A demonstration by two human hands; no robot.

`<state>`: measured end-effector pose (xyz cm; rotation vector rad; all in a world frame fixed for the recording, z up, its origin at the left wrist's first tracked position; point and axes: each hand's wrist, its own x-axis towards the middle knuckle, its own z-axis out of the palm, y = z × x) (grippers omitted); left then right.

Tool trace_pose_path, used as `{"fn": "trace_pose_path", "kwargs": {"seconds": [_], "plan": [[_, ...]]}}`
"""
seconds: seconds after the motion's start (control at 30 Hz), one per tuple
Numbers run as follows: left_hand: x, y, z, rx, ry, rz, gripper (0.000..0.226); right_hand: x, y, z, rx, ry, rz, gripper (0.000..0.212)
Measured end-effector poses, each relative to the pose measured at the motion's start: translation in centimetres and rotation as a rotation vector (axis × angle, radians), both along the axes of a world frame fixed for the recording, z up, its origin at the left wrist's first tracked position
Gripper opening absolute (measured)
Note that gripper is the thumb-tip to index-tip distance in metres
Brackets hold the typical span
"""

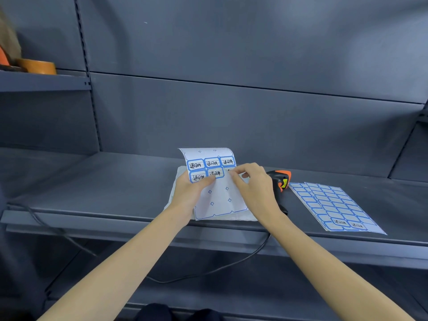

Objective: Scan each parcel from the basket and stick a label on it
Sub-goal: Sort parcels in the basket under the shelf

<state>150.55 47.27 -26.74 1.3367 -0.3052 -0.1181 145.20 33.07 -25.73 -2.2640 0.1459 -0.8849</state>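
Note:
My left hand [191,189] grips a label sheet [215,181] with blue-framed handwritten labels, bent upward over a white parcel [177,181] that lies flat on the grey shelf [92,188]. My right hand [251,181] pinches a label at the sheet's right edge between thumb and forefinger. A black and orange barcode scanner [281,178] lies on the shelf just right of my right hand, partly hidden behind it. The basket is out of view.
A stack of label sheets [333,206] lies on the shelf at the right. The scanner's black cable [208,272] hangs below the shelf's front edge. A roll of brown tape [38,66] sits on an upper left shelf.

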Motion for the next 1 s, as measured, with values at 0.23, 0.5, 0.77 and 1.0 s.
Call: {"fn": "trace_pose_path", "kwargs": {"seconds": [0.23,0.5,0.77,1.0], "plan": [[0.6,0.2,-0.3,-0.023,0.021,0.049,0.028,-0.3,-0.2,0.1,0.366,-0.051,0.037,0.015],[1.6,1.8,-0.3,-0.064,0.039,0.113,0.027,0.3,-2.4,0.5,0.760,-0.100,0.002,0.018],[3.9,6.6,-0.8,-0.069,0.025,0.205,0.035,1.2,-3.1,0.0,0.087,0.191,0.000,0.006],[4.2,7.7,-1.3,-0.073,0.035,0.216,0.033,2.8,-0.5,-1.3,-0.211,0.330,0.038,0.007]]}}
